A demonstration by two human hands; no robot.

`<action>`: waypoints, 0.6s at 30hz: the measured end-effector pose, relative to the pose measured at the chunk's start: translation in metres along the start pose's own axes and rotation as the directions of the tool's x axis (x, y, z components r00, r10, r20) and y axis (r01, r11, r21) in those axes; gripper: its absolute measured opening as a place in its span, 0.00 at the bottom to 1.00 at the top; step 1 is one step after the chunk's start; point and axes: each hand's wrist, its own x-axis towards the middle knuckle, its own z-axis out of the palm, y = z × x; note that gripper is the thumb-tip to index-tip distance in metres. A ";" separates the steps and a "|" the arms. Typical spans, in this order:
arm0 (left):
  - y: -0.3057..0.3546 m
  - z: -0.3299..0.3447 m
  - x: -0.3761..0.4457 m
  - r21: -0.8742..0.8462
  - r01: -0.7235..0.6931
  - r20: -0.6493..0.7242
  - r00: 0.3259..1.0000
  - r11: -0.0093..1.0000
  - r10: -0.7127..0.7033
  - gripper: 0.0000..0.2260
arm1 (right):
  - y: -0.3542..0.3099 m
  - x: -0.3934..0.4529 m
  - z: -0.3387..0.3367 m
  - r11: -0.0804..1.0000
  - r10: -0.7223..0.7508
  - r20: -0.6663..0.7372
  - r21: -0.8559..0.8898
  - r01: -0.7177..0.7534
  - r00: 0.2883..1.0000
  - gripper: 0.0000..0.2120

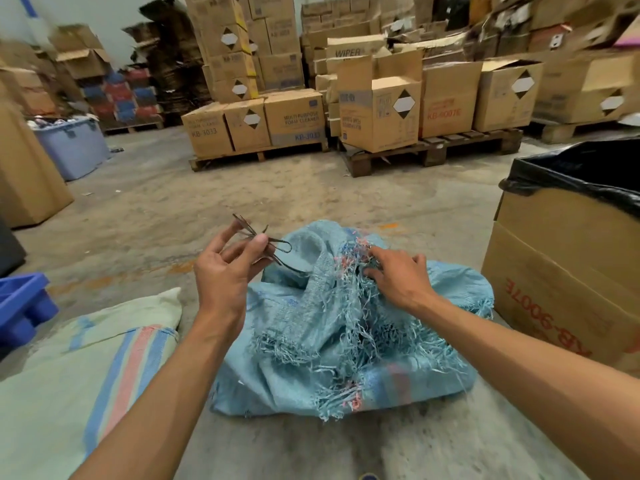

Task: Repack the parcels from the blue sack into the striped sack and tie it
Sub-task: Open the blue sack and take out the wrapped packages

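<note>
The blue woven sack (304,358) lies crumpled on the concrete floor in front of me, its frayed mouth turned up. My left hand (225,271) is raised over the sack's left side and pinches a dark tie string (273,242), which loops above my fingers. My right hand (394,275) rests on the frayed, bunched mouth of the blue sack, fingers spread among the loose threads. The striped sack (79,368), pale green with blue and pink stripes, lies flat at the lower left. No parcels show.
A cardboard box lined with a black bag (568,244) stands close on the right. A blue plastic crate (20,303) sits at the far left. Pallets of stacked cartons (263,123) fill the background, with a grey tub (72,147) at the left.
</note>
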 end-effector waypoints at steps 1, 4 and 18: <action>0.005 0.002 -0.006 0.028 0.023 0.077 0.997 0.999 -0.025 0.22 | 0.002 0.000 -0.001 1.000 0.006 0.003 0.007 -0.006 1.000 0.18; 0.001 0.007 -0.033 0.227 0.120 0.320 0.928 0.967 -0.190 0.20 | 0.007 -0.005 -0.003 1.000 0.010 0.027 0.002 -0.010 1.000 0.19; -0.097 -0.003 -0.136 0.642 0.292 0.538 0.488 0.709 -0.688 0.19 | 0.009 -0.019 -0.013 0.998 0.010 0.114 -0.068 -0.002 0.993 0.18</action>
